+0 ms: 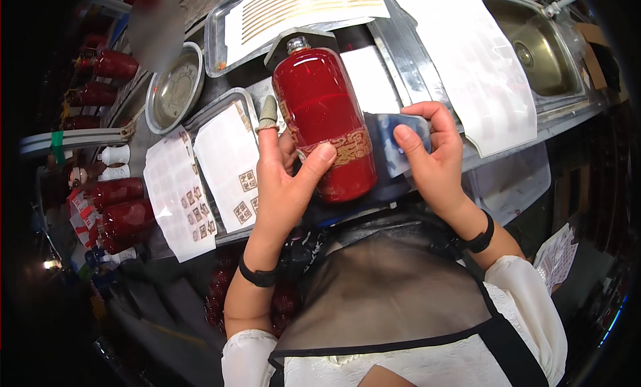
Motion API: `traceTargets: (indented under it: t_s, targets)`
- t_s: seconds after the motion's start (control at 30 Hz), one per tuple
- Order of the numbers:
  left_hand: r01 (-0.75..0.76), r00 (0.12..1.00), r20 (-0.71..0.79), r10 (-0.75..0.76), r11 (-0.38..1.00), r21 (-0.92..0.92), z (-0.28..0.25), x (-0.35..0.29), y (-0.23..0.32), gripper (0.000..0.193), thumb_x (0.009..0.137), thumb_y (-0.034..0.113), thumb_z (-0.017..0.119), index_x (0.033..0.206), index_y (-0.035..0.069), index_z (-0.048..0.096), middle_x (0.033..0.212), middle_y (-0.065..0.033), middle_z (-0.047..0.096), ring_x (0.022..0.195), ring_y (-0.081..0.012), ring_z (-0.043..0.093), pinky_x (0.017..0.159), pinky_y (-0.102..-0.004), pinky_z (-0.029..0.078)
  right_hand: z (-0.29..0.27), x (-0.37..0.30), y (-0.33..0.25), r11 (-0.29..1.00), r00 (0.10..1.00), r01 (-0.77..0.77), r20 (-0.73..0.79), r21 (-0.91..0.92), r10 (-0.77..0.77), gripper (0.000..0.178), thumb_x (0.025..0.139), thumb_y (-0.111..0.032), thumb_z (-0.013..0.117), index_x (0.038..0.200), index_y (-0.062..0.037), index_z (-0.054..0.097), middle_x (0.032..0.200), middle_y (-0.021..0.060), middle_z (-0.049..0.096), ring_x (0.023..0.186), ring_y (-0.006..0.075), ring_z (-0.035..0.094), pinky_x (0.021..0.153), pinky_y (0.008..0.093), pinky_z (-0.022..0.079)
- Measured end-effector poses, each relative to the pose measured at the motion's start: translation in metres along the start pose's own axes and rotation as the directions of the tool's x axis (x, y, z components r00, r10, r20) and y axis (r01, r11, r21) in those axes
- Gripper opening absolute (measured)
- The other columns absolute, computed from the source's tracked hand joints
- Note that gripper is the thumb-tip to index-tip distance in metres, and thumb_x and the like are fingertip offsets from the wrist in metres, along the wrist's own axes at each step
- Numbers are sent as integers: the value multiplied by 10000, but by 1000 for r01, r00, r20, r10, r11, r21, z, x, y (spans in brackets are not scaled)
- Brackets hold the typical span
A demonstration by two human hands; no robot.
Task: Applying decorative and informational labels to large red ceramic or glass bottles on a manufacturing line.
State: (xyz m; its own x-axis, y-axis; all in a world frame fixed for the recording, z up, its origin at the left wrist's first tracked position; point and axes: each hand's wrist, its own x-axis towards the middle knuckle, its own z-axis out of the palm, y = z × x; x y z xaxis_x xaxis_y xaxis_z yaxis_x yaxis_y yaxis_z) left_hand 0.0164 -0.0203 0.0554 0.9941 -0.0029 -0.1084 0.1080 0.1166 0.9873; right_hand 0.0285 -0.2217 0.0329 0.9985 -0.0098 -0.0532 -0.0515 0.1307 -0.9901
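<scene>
A large red glass bottle [319, 97] with a bare threaded neck lies tilted in front of me, its neck pointing away. A gold patterned band crosses its lower body. My left hand [284, 180] is closed around its left side, the thumb pressed on the glass beside the band. One left finger wears a beige finger cot [268, 112]. Between thumb and fingers, my right hand [435, 157] pinches a flat, translucent blue-grey scraper-like piece [389, 143] just right of the bottle. Whether that piece touches the glass, I cannot tell.
Sticker sheets with gold marks [230, 167] lie to the left, partly on a metal tray. A round metal bowl [195, 87] stands behind them. More striped sheets [307, 13] lie at the back. To the right are a long white sheet [474, 73] and a sink [557, 67]. Red bottles [123, 193] stand far left.
</scene>
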Motion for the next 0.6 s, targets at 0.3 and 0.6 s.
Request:
traceTargets:
  t_s: [0.3,0.6]
  targets:
    - [-9,1000,-19,9,1000,0,-2,-6,-5,881,909,144,700,1522,-39,94,1318,-227,566,1193,-255,588,1021,-366,456,-1,19,15,953,993,103,87,-286,-81,205,907,-102,684,1055,-4,581,937,61,621,881,107,573,783,275,476]
    - [-382,924,211,319,743,550,-23,-30,5,699,931,251,639,1499,-17,333,1410,-309,480,1380,-429,407,1156,-513,251,3,-9,-24,589,705,709,414,-388,-576,226,762,-30,795,963,-53,693,863,61,644,752,184,573,652,277,434]
